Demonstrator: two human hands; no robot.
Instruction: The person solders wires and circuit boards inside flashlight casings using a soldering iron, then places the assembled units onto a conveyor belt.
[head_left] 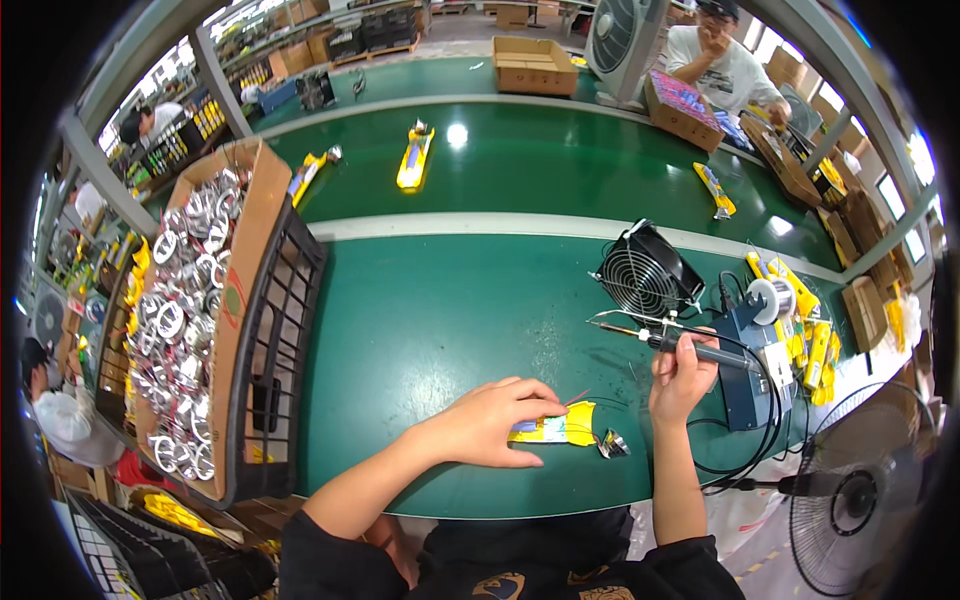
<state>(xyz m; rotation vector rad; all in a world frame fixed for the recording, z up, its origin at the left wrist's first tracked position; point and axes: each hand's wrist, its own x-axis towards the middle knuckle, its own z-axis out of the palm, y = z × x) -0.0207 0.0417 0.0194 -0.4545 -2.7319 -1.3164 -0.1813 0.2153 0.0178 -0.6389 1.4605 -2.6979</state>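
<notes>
On the green worktop in front of me lies a yellow plastic housing (570, 424) with thin wires and a blue-grey part inside. My left hand (495, 420) is over its left end, fingers on the far side and thumb on the near side, holding it down. A small silvery reflector piece (613, 444) sits at the housing's right end, apparently joined by wires. My right hand (683, 375) is closed round the grey handle of a soldering iron (690, 346). The iron's tip points left, raised above the worktop, with a thin metal tube along it.
Left stands a carton (262, 215) of silvery reflectors in a black crate (285, 340). A small black fan (650, 270), a blue soldering station (745, 385), a solder spool (772, 300) and yellow housings (820, 355) are right. Beyond, a green conveyor (520, 160) carries yellow pieces; a person (725, 60) sits across.
</notes>
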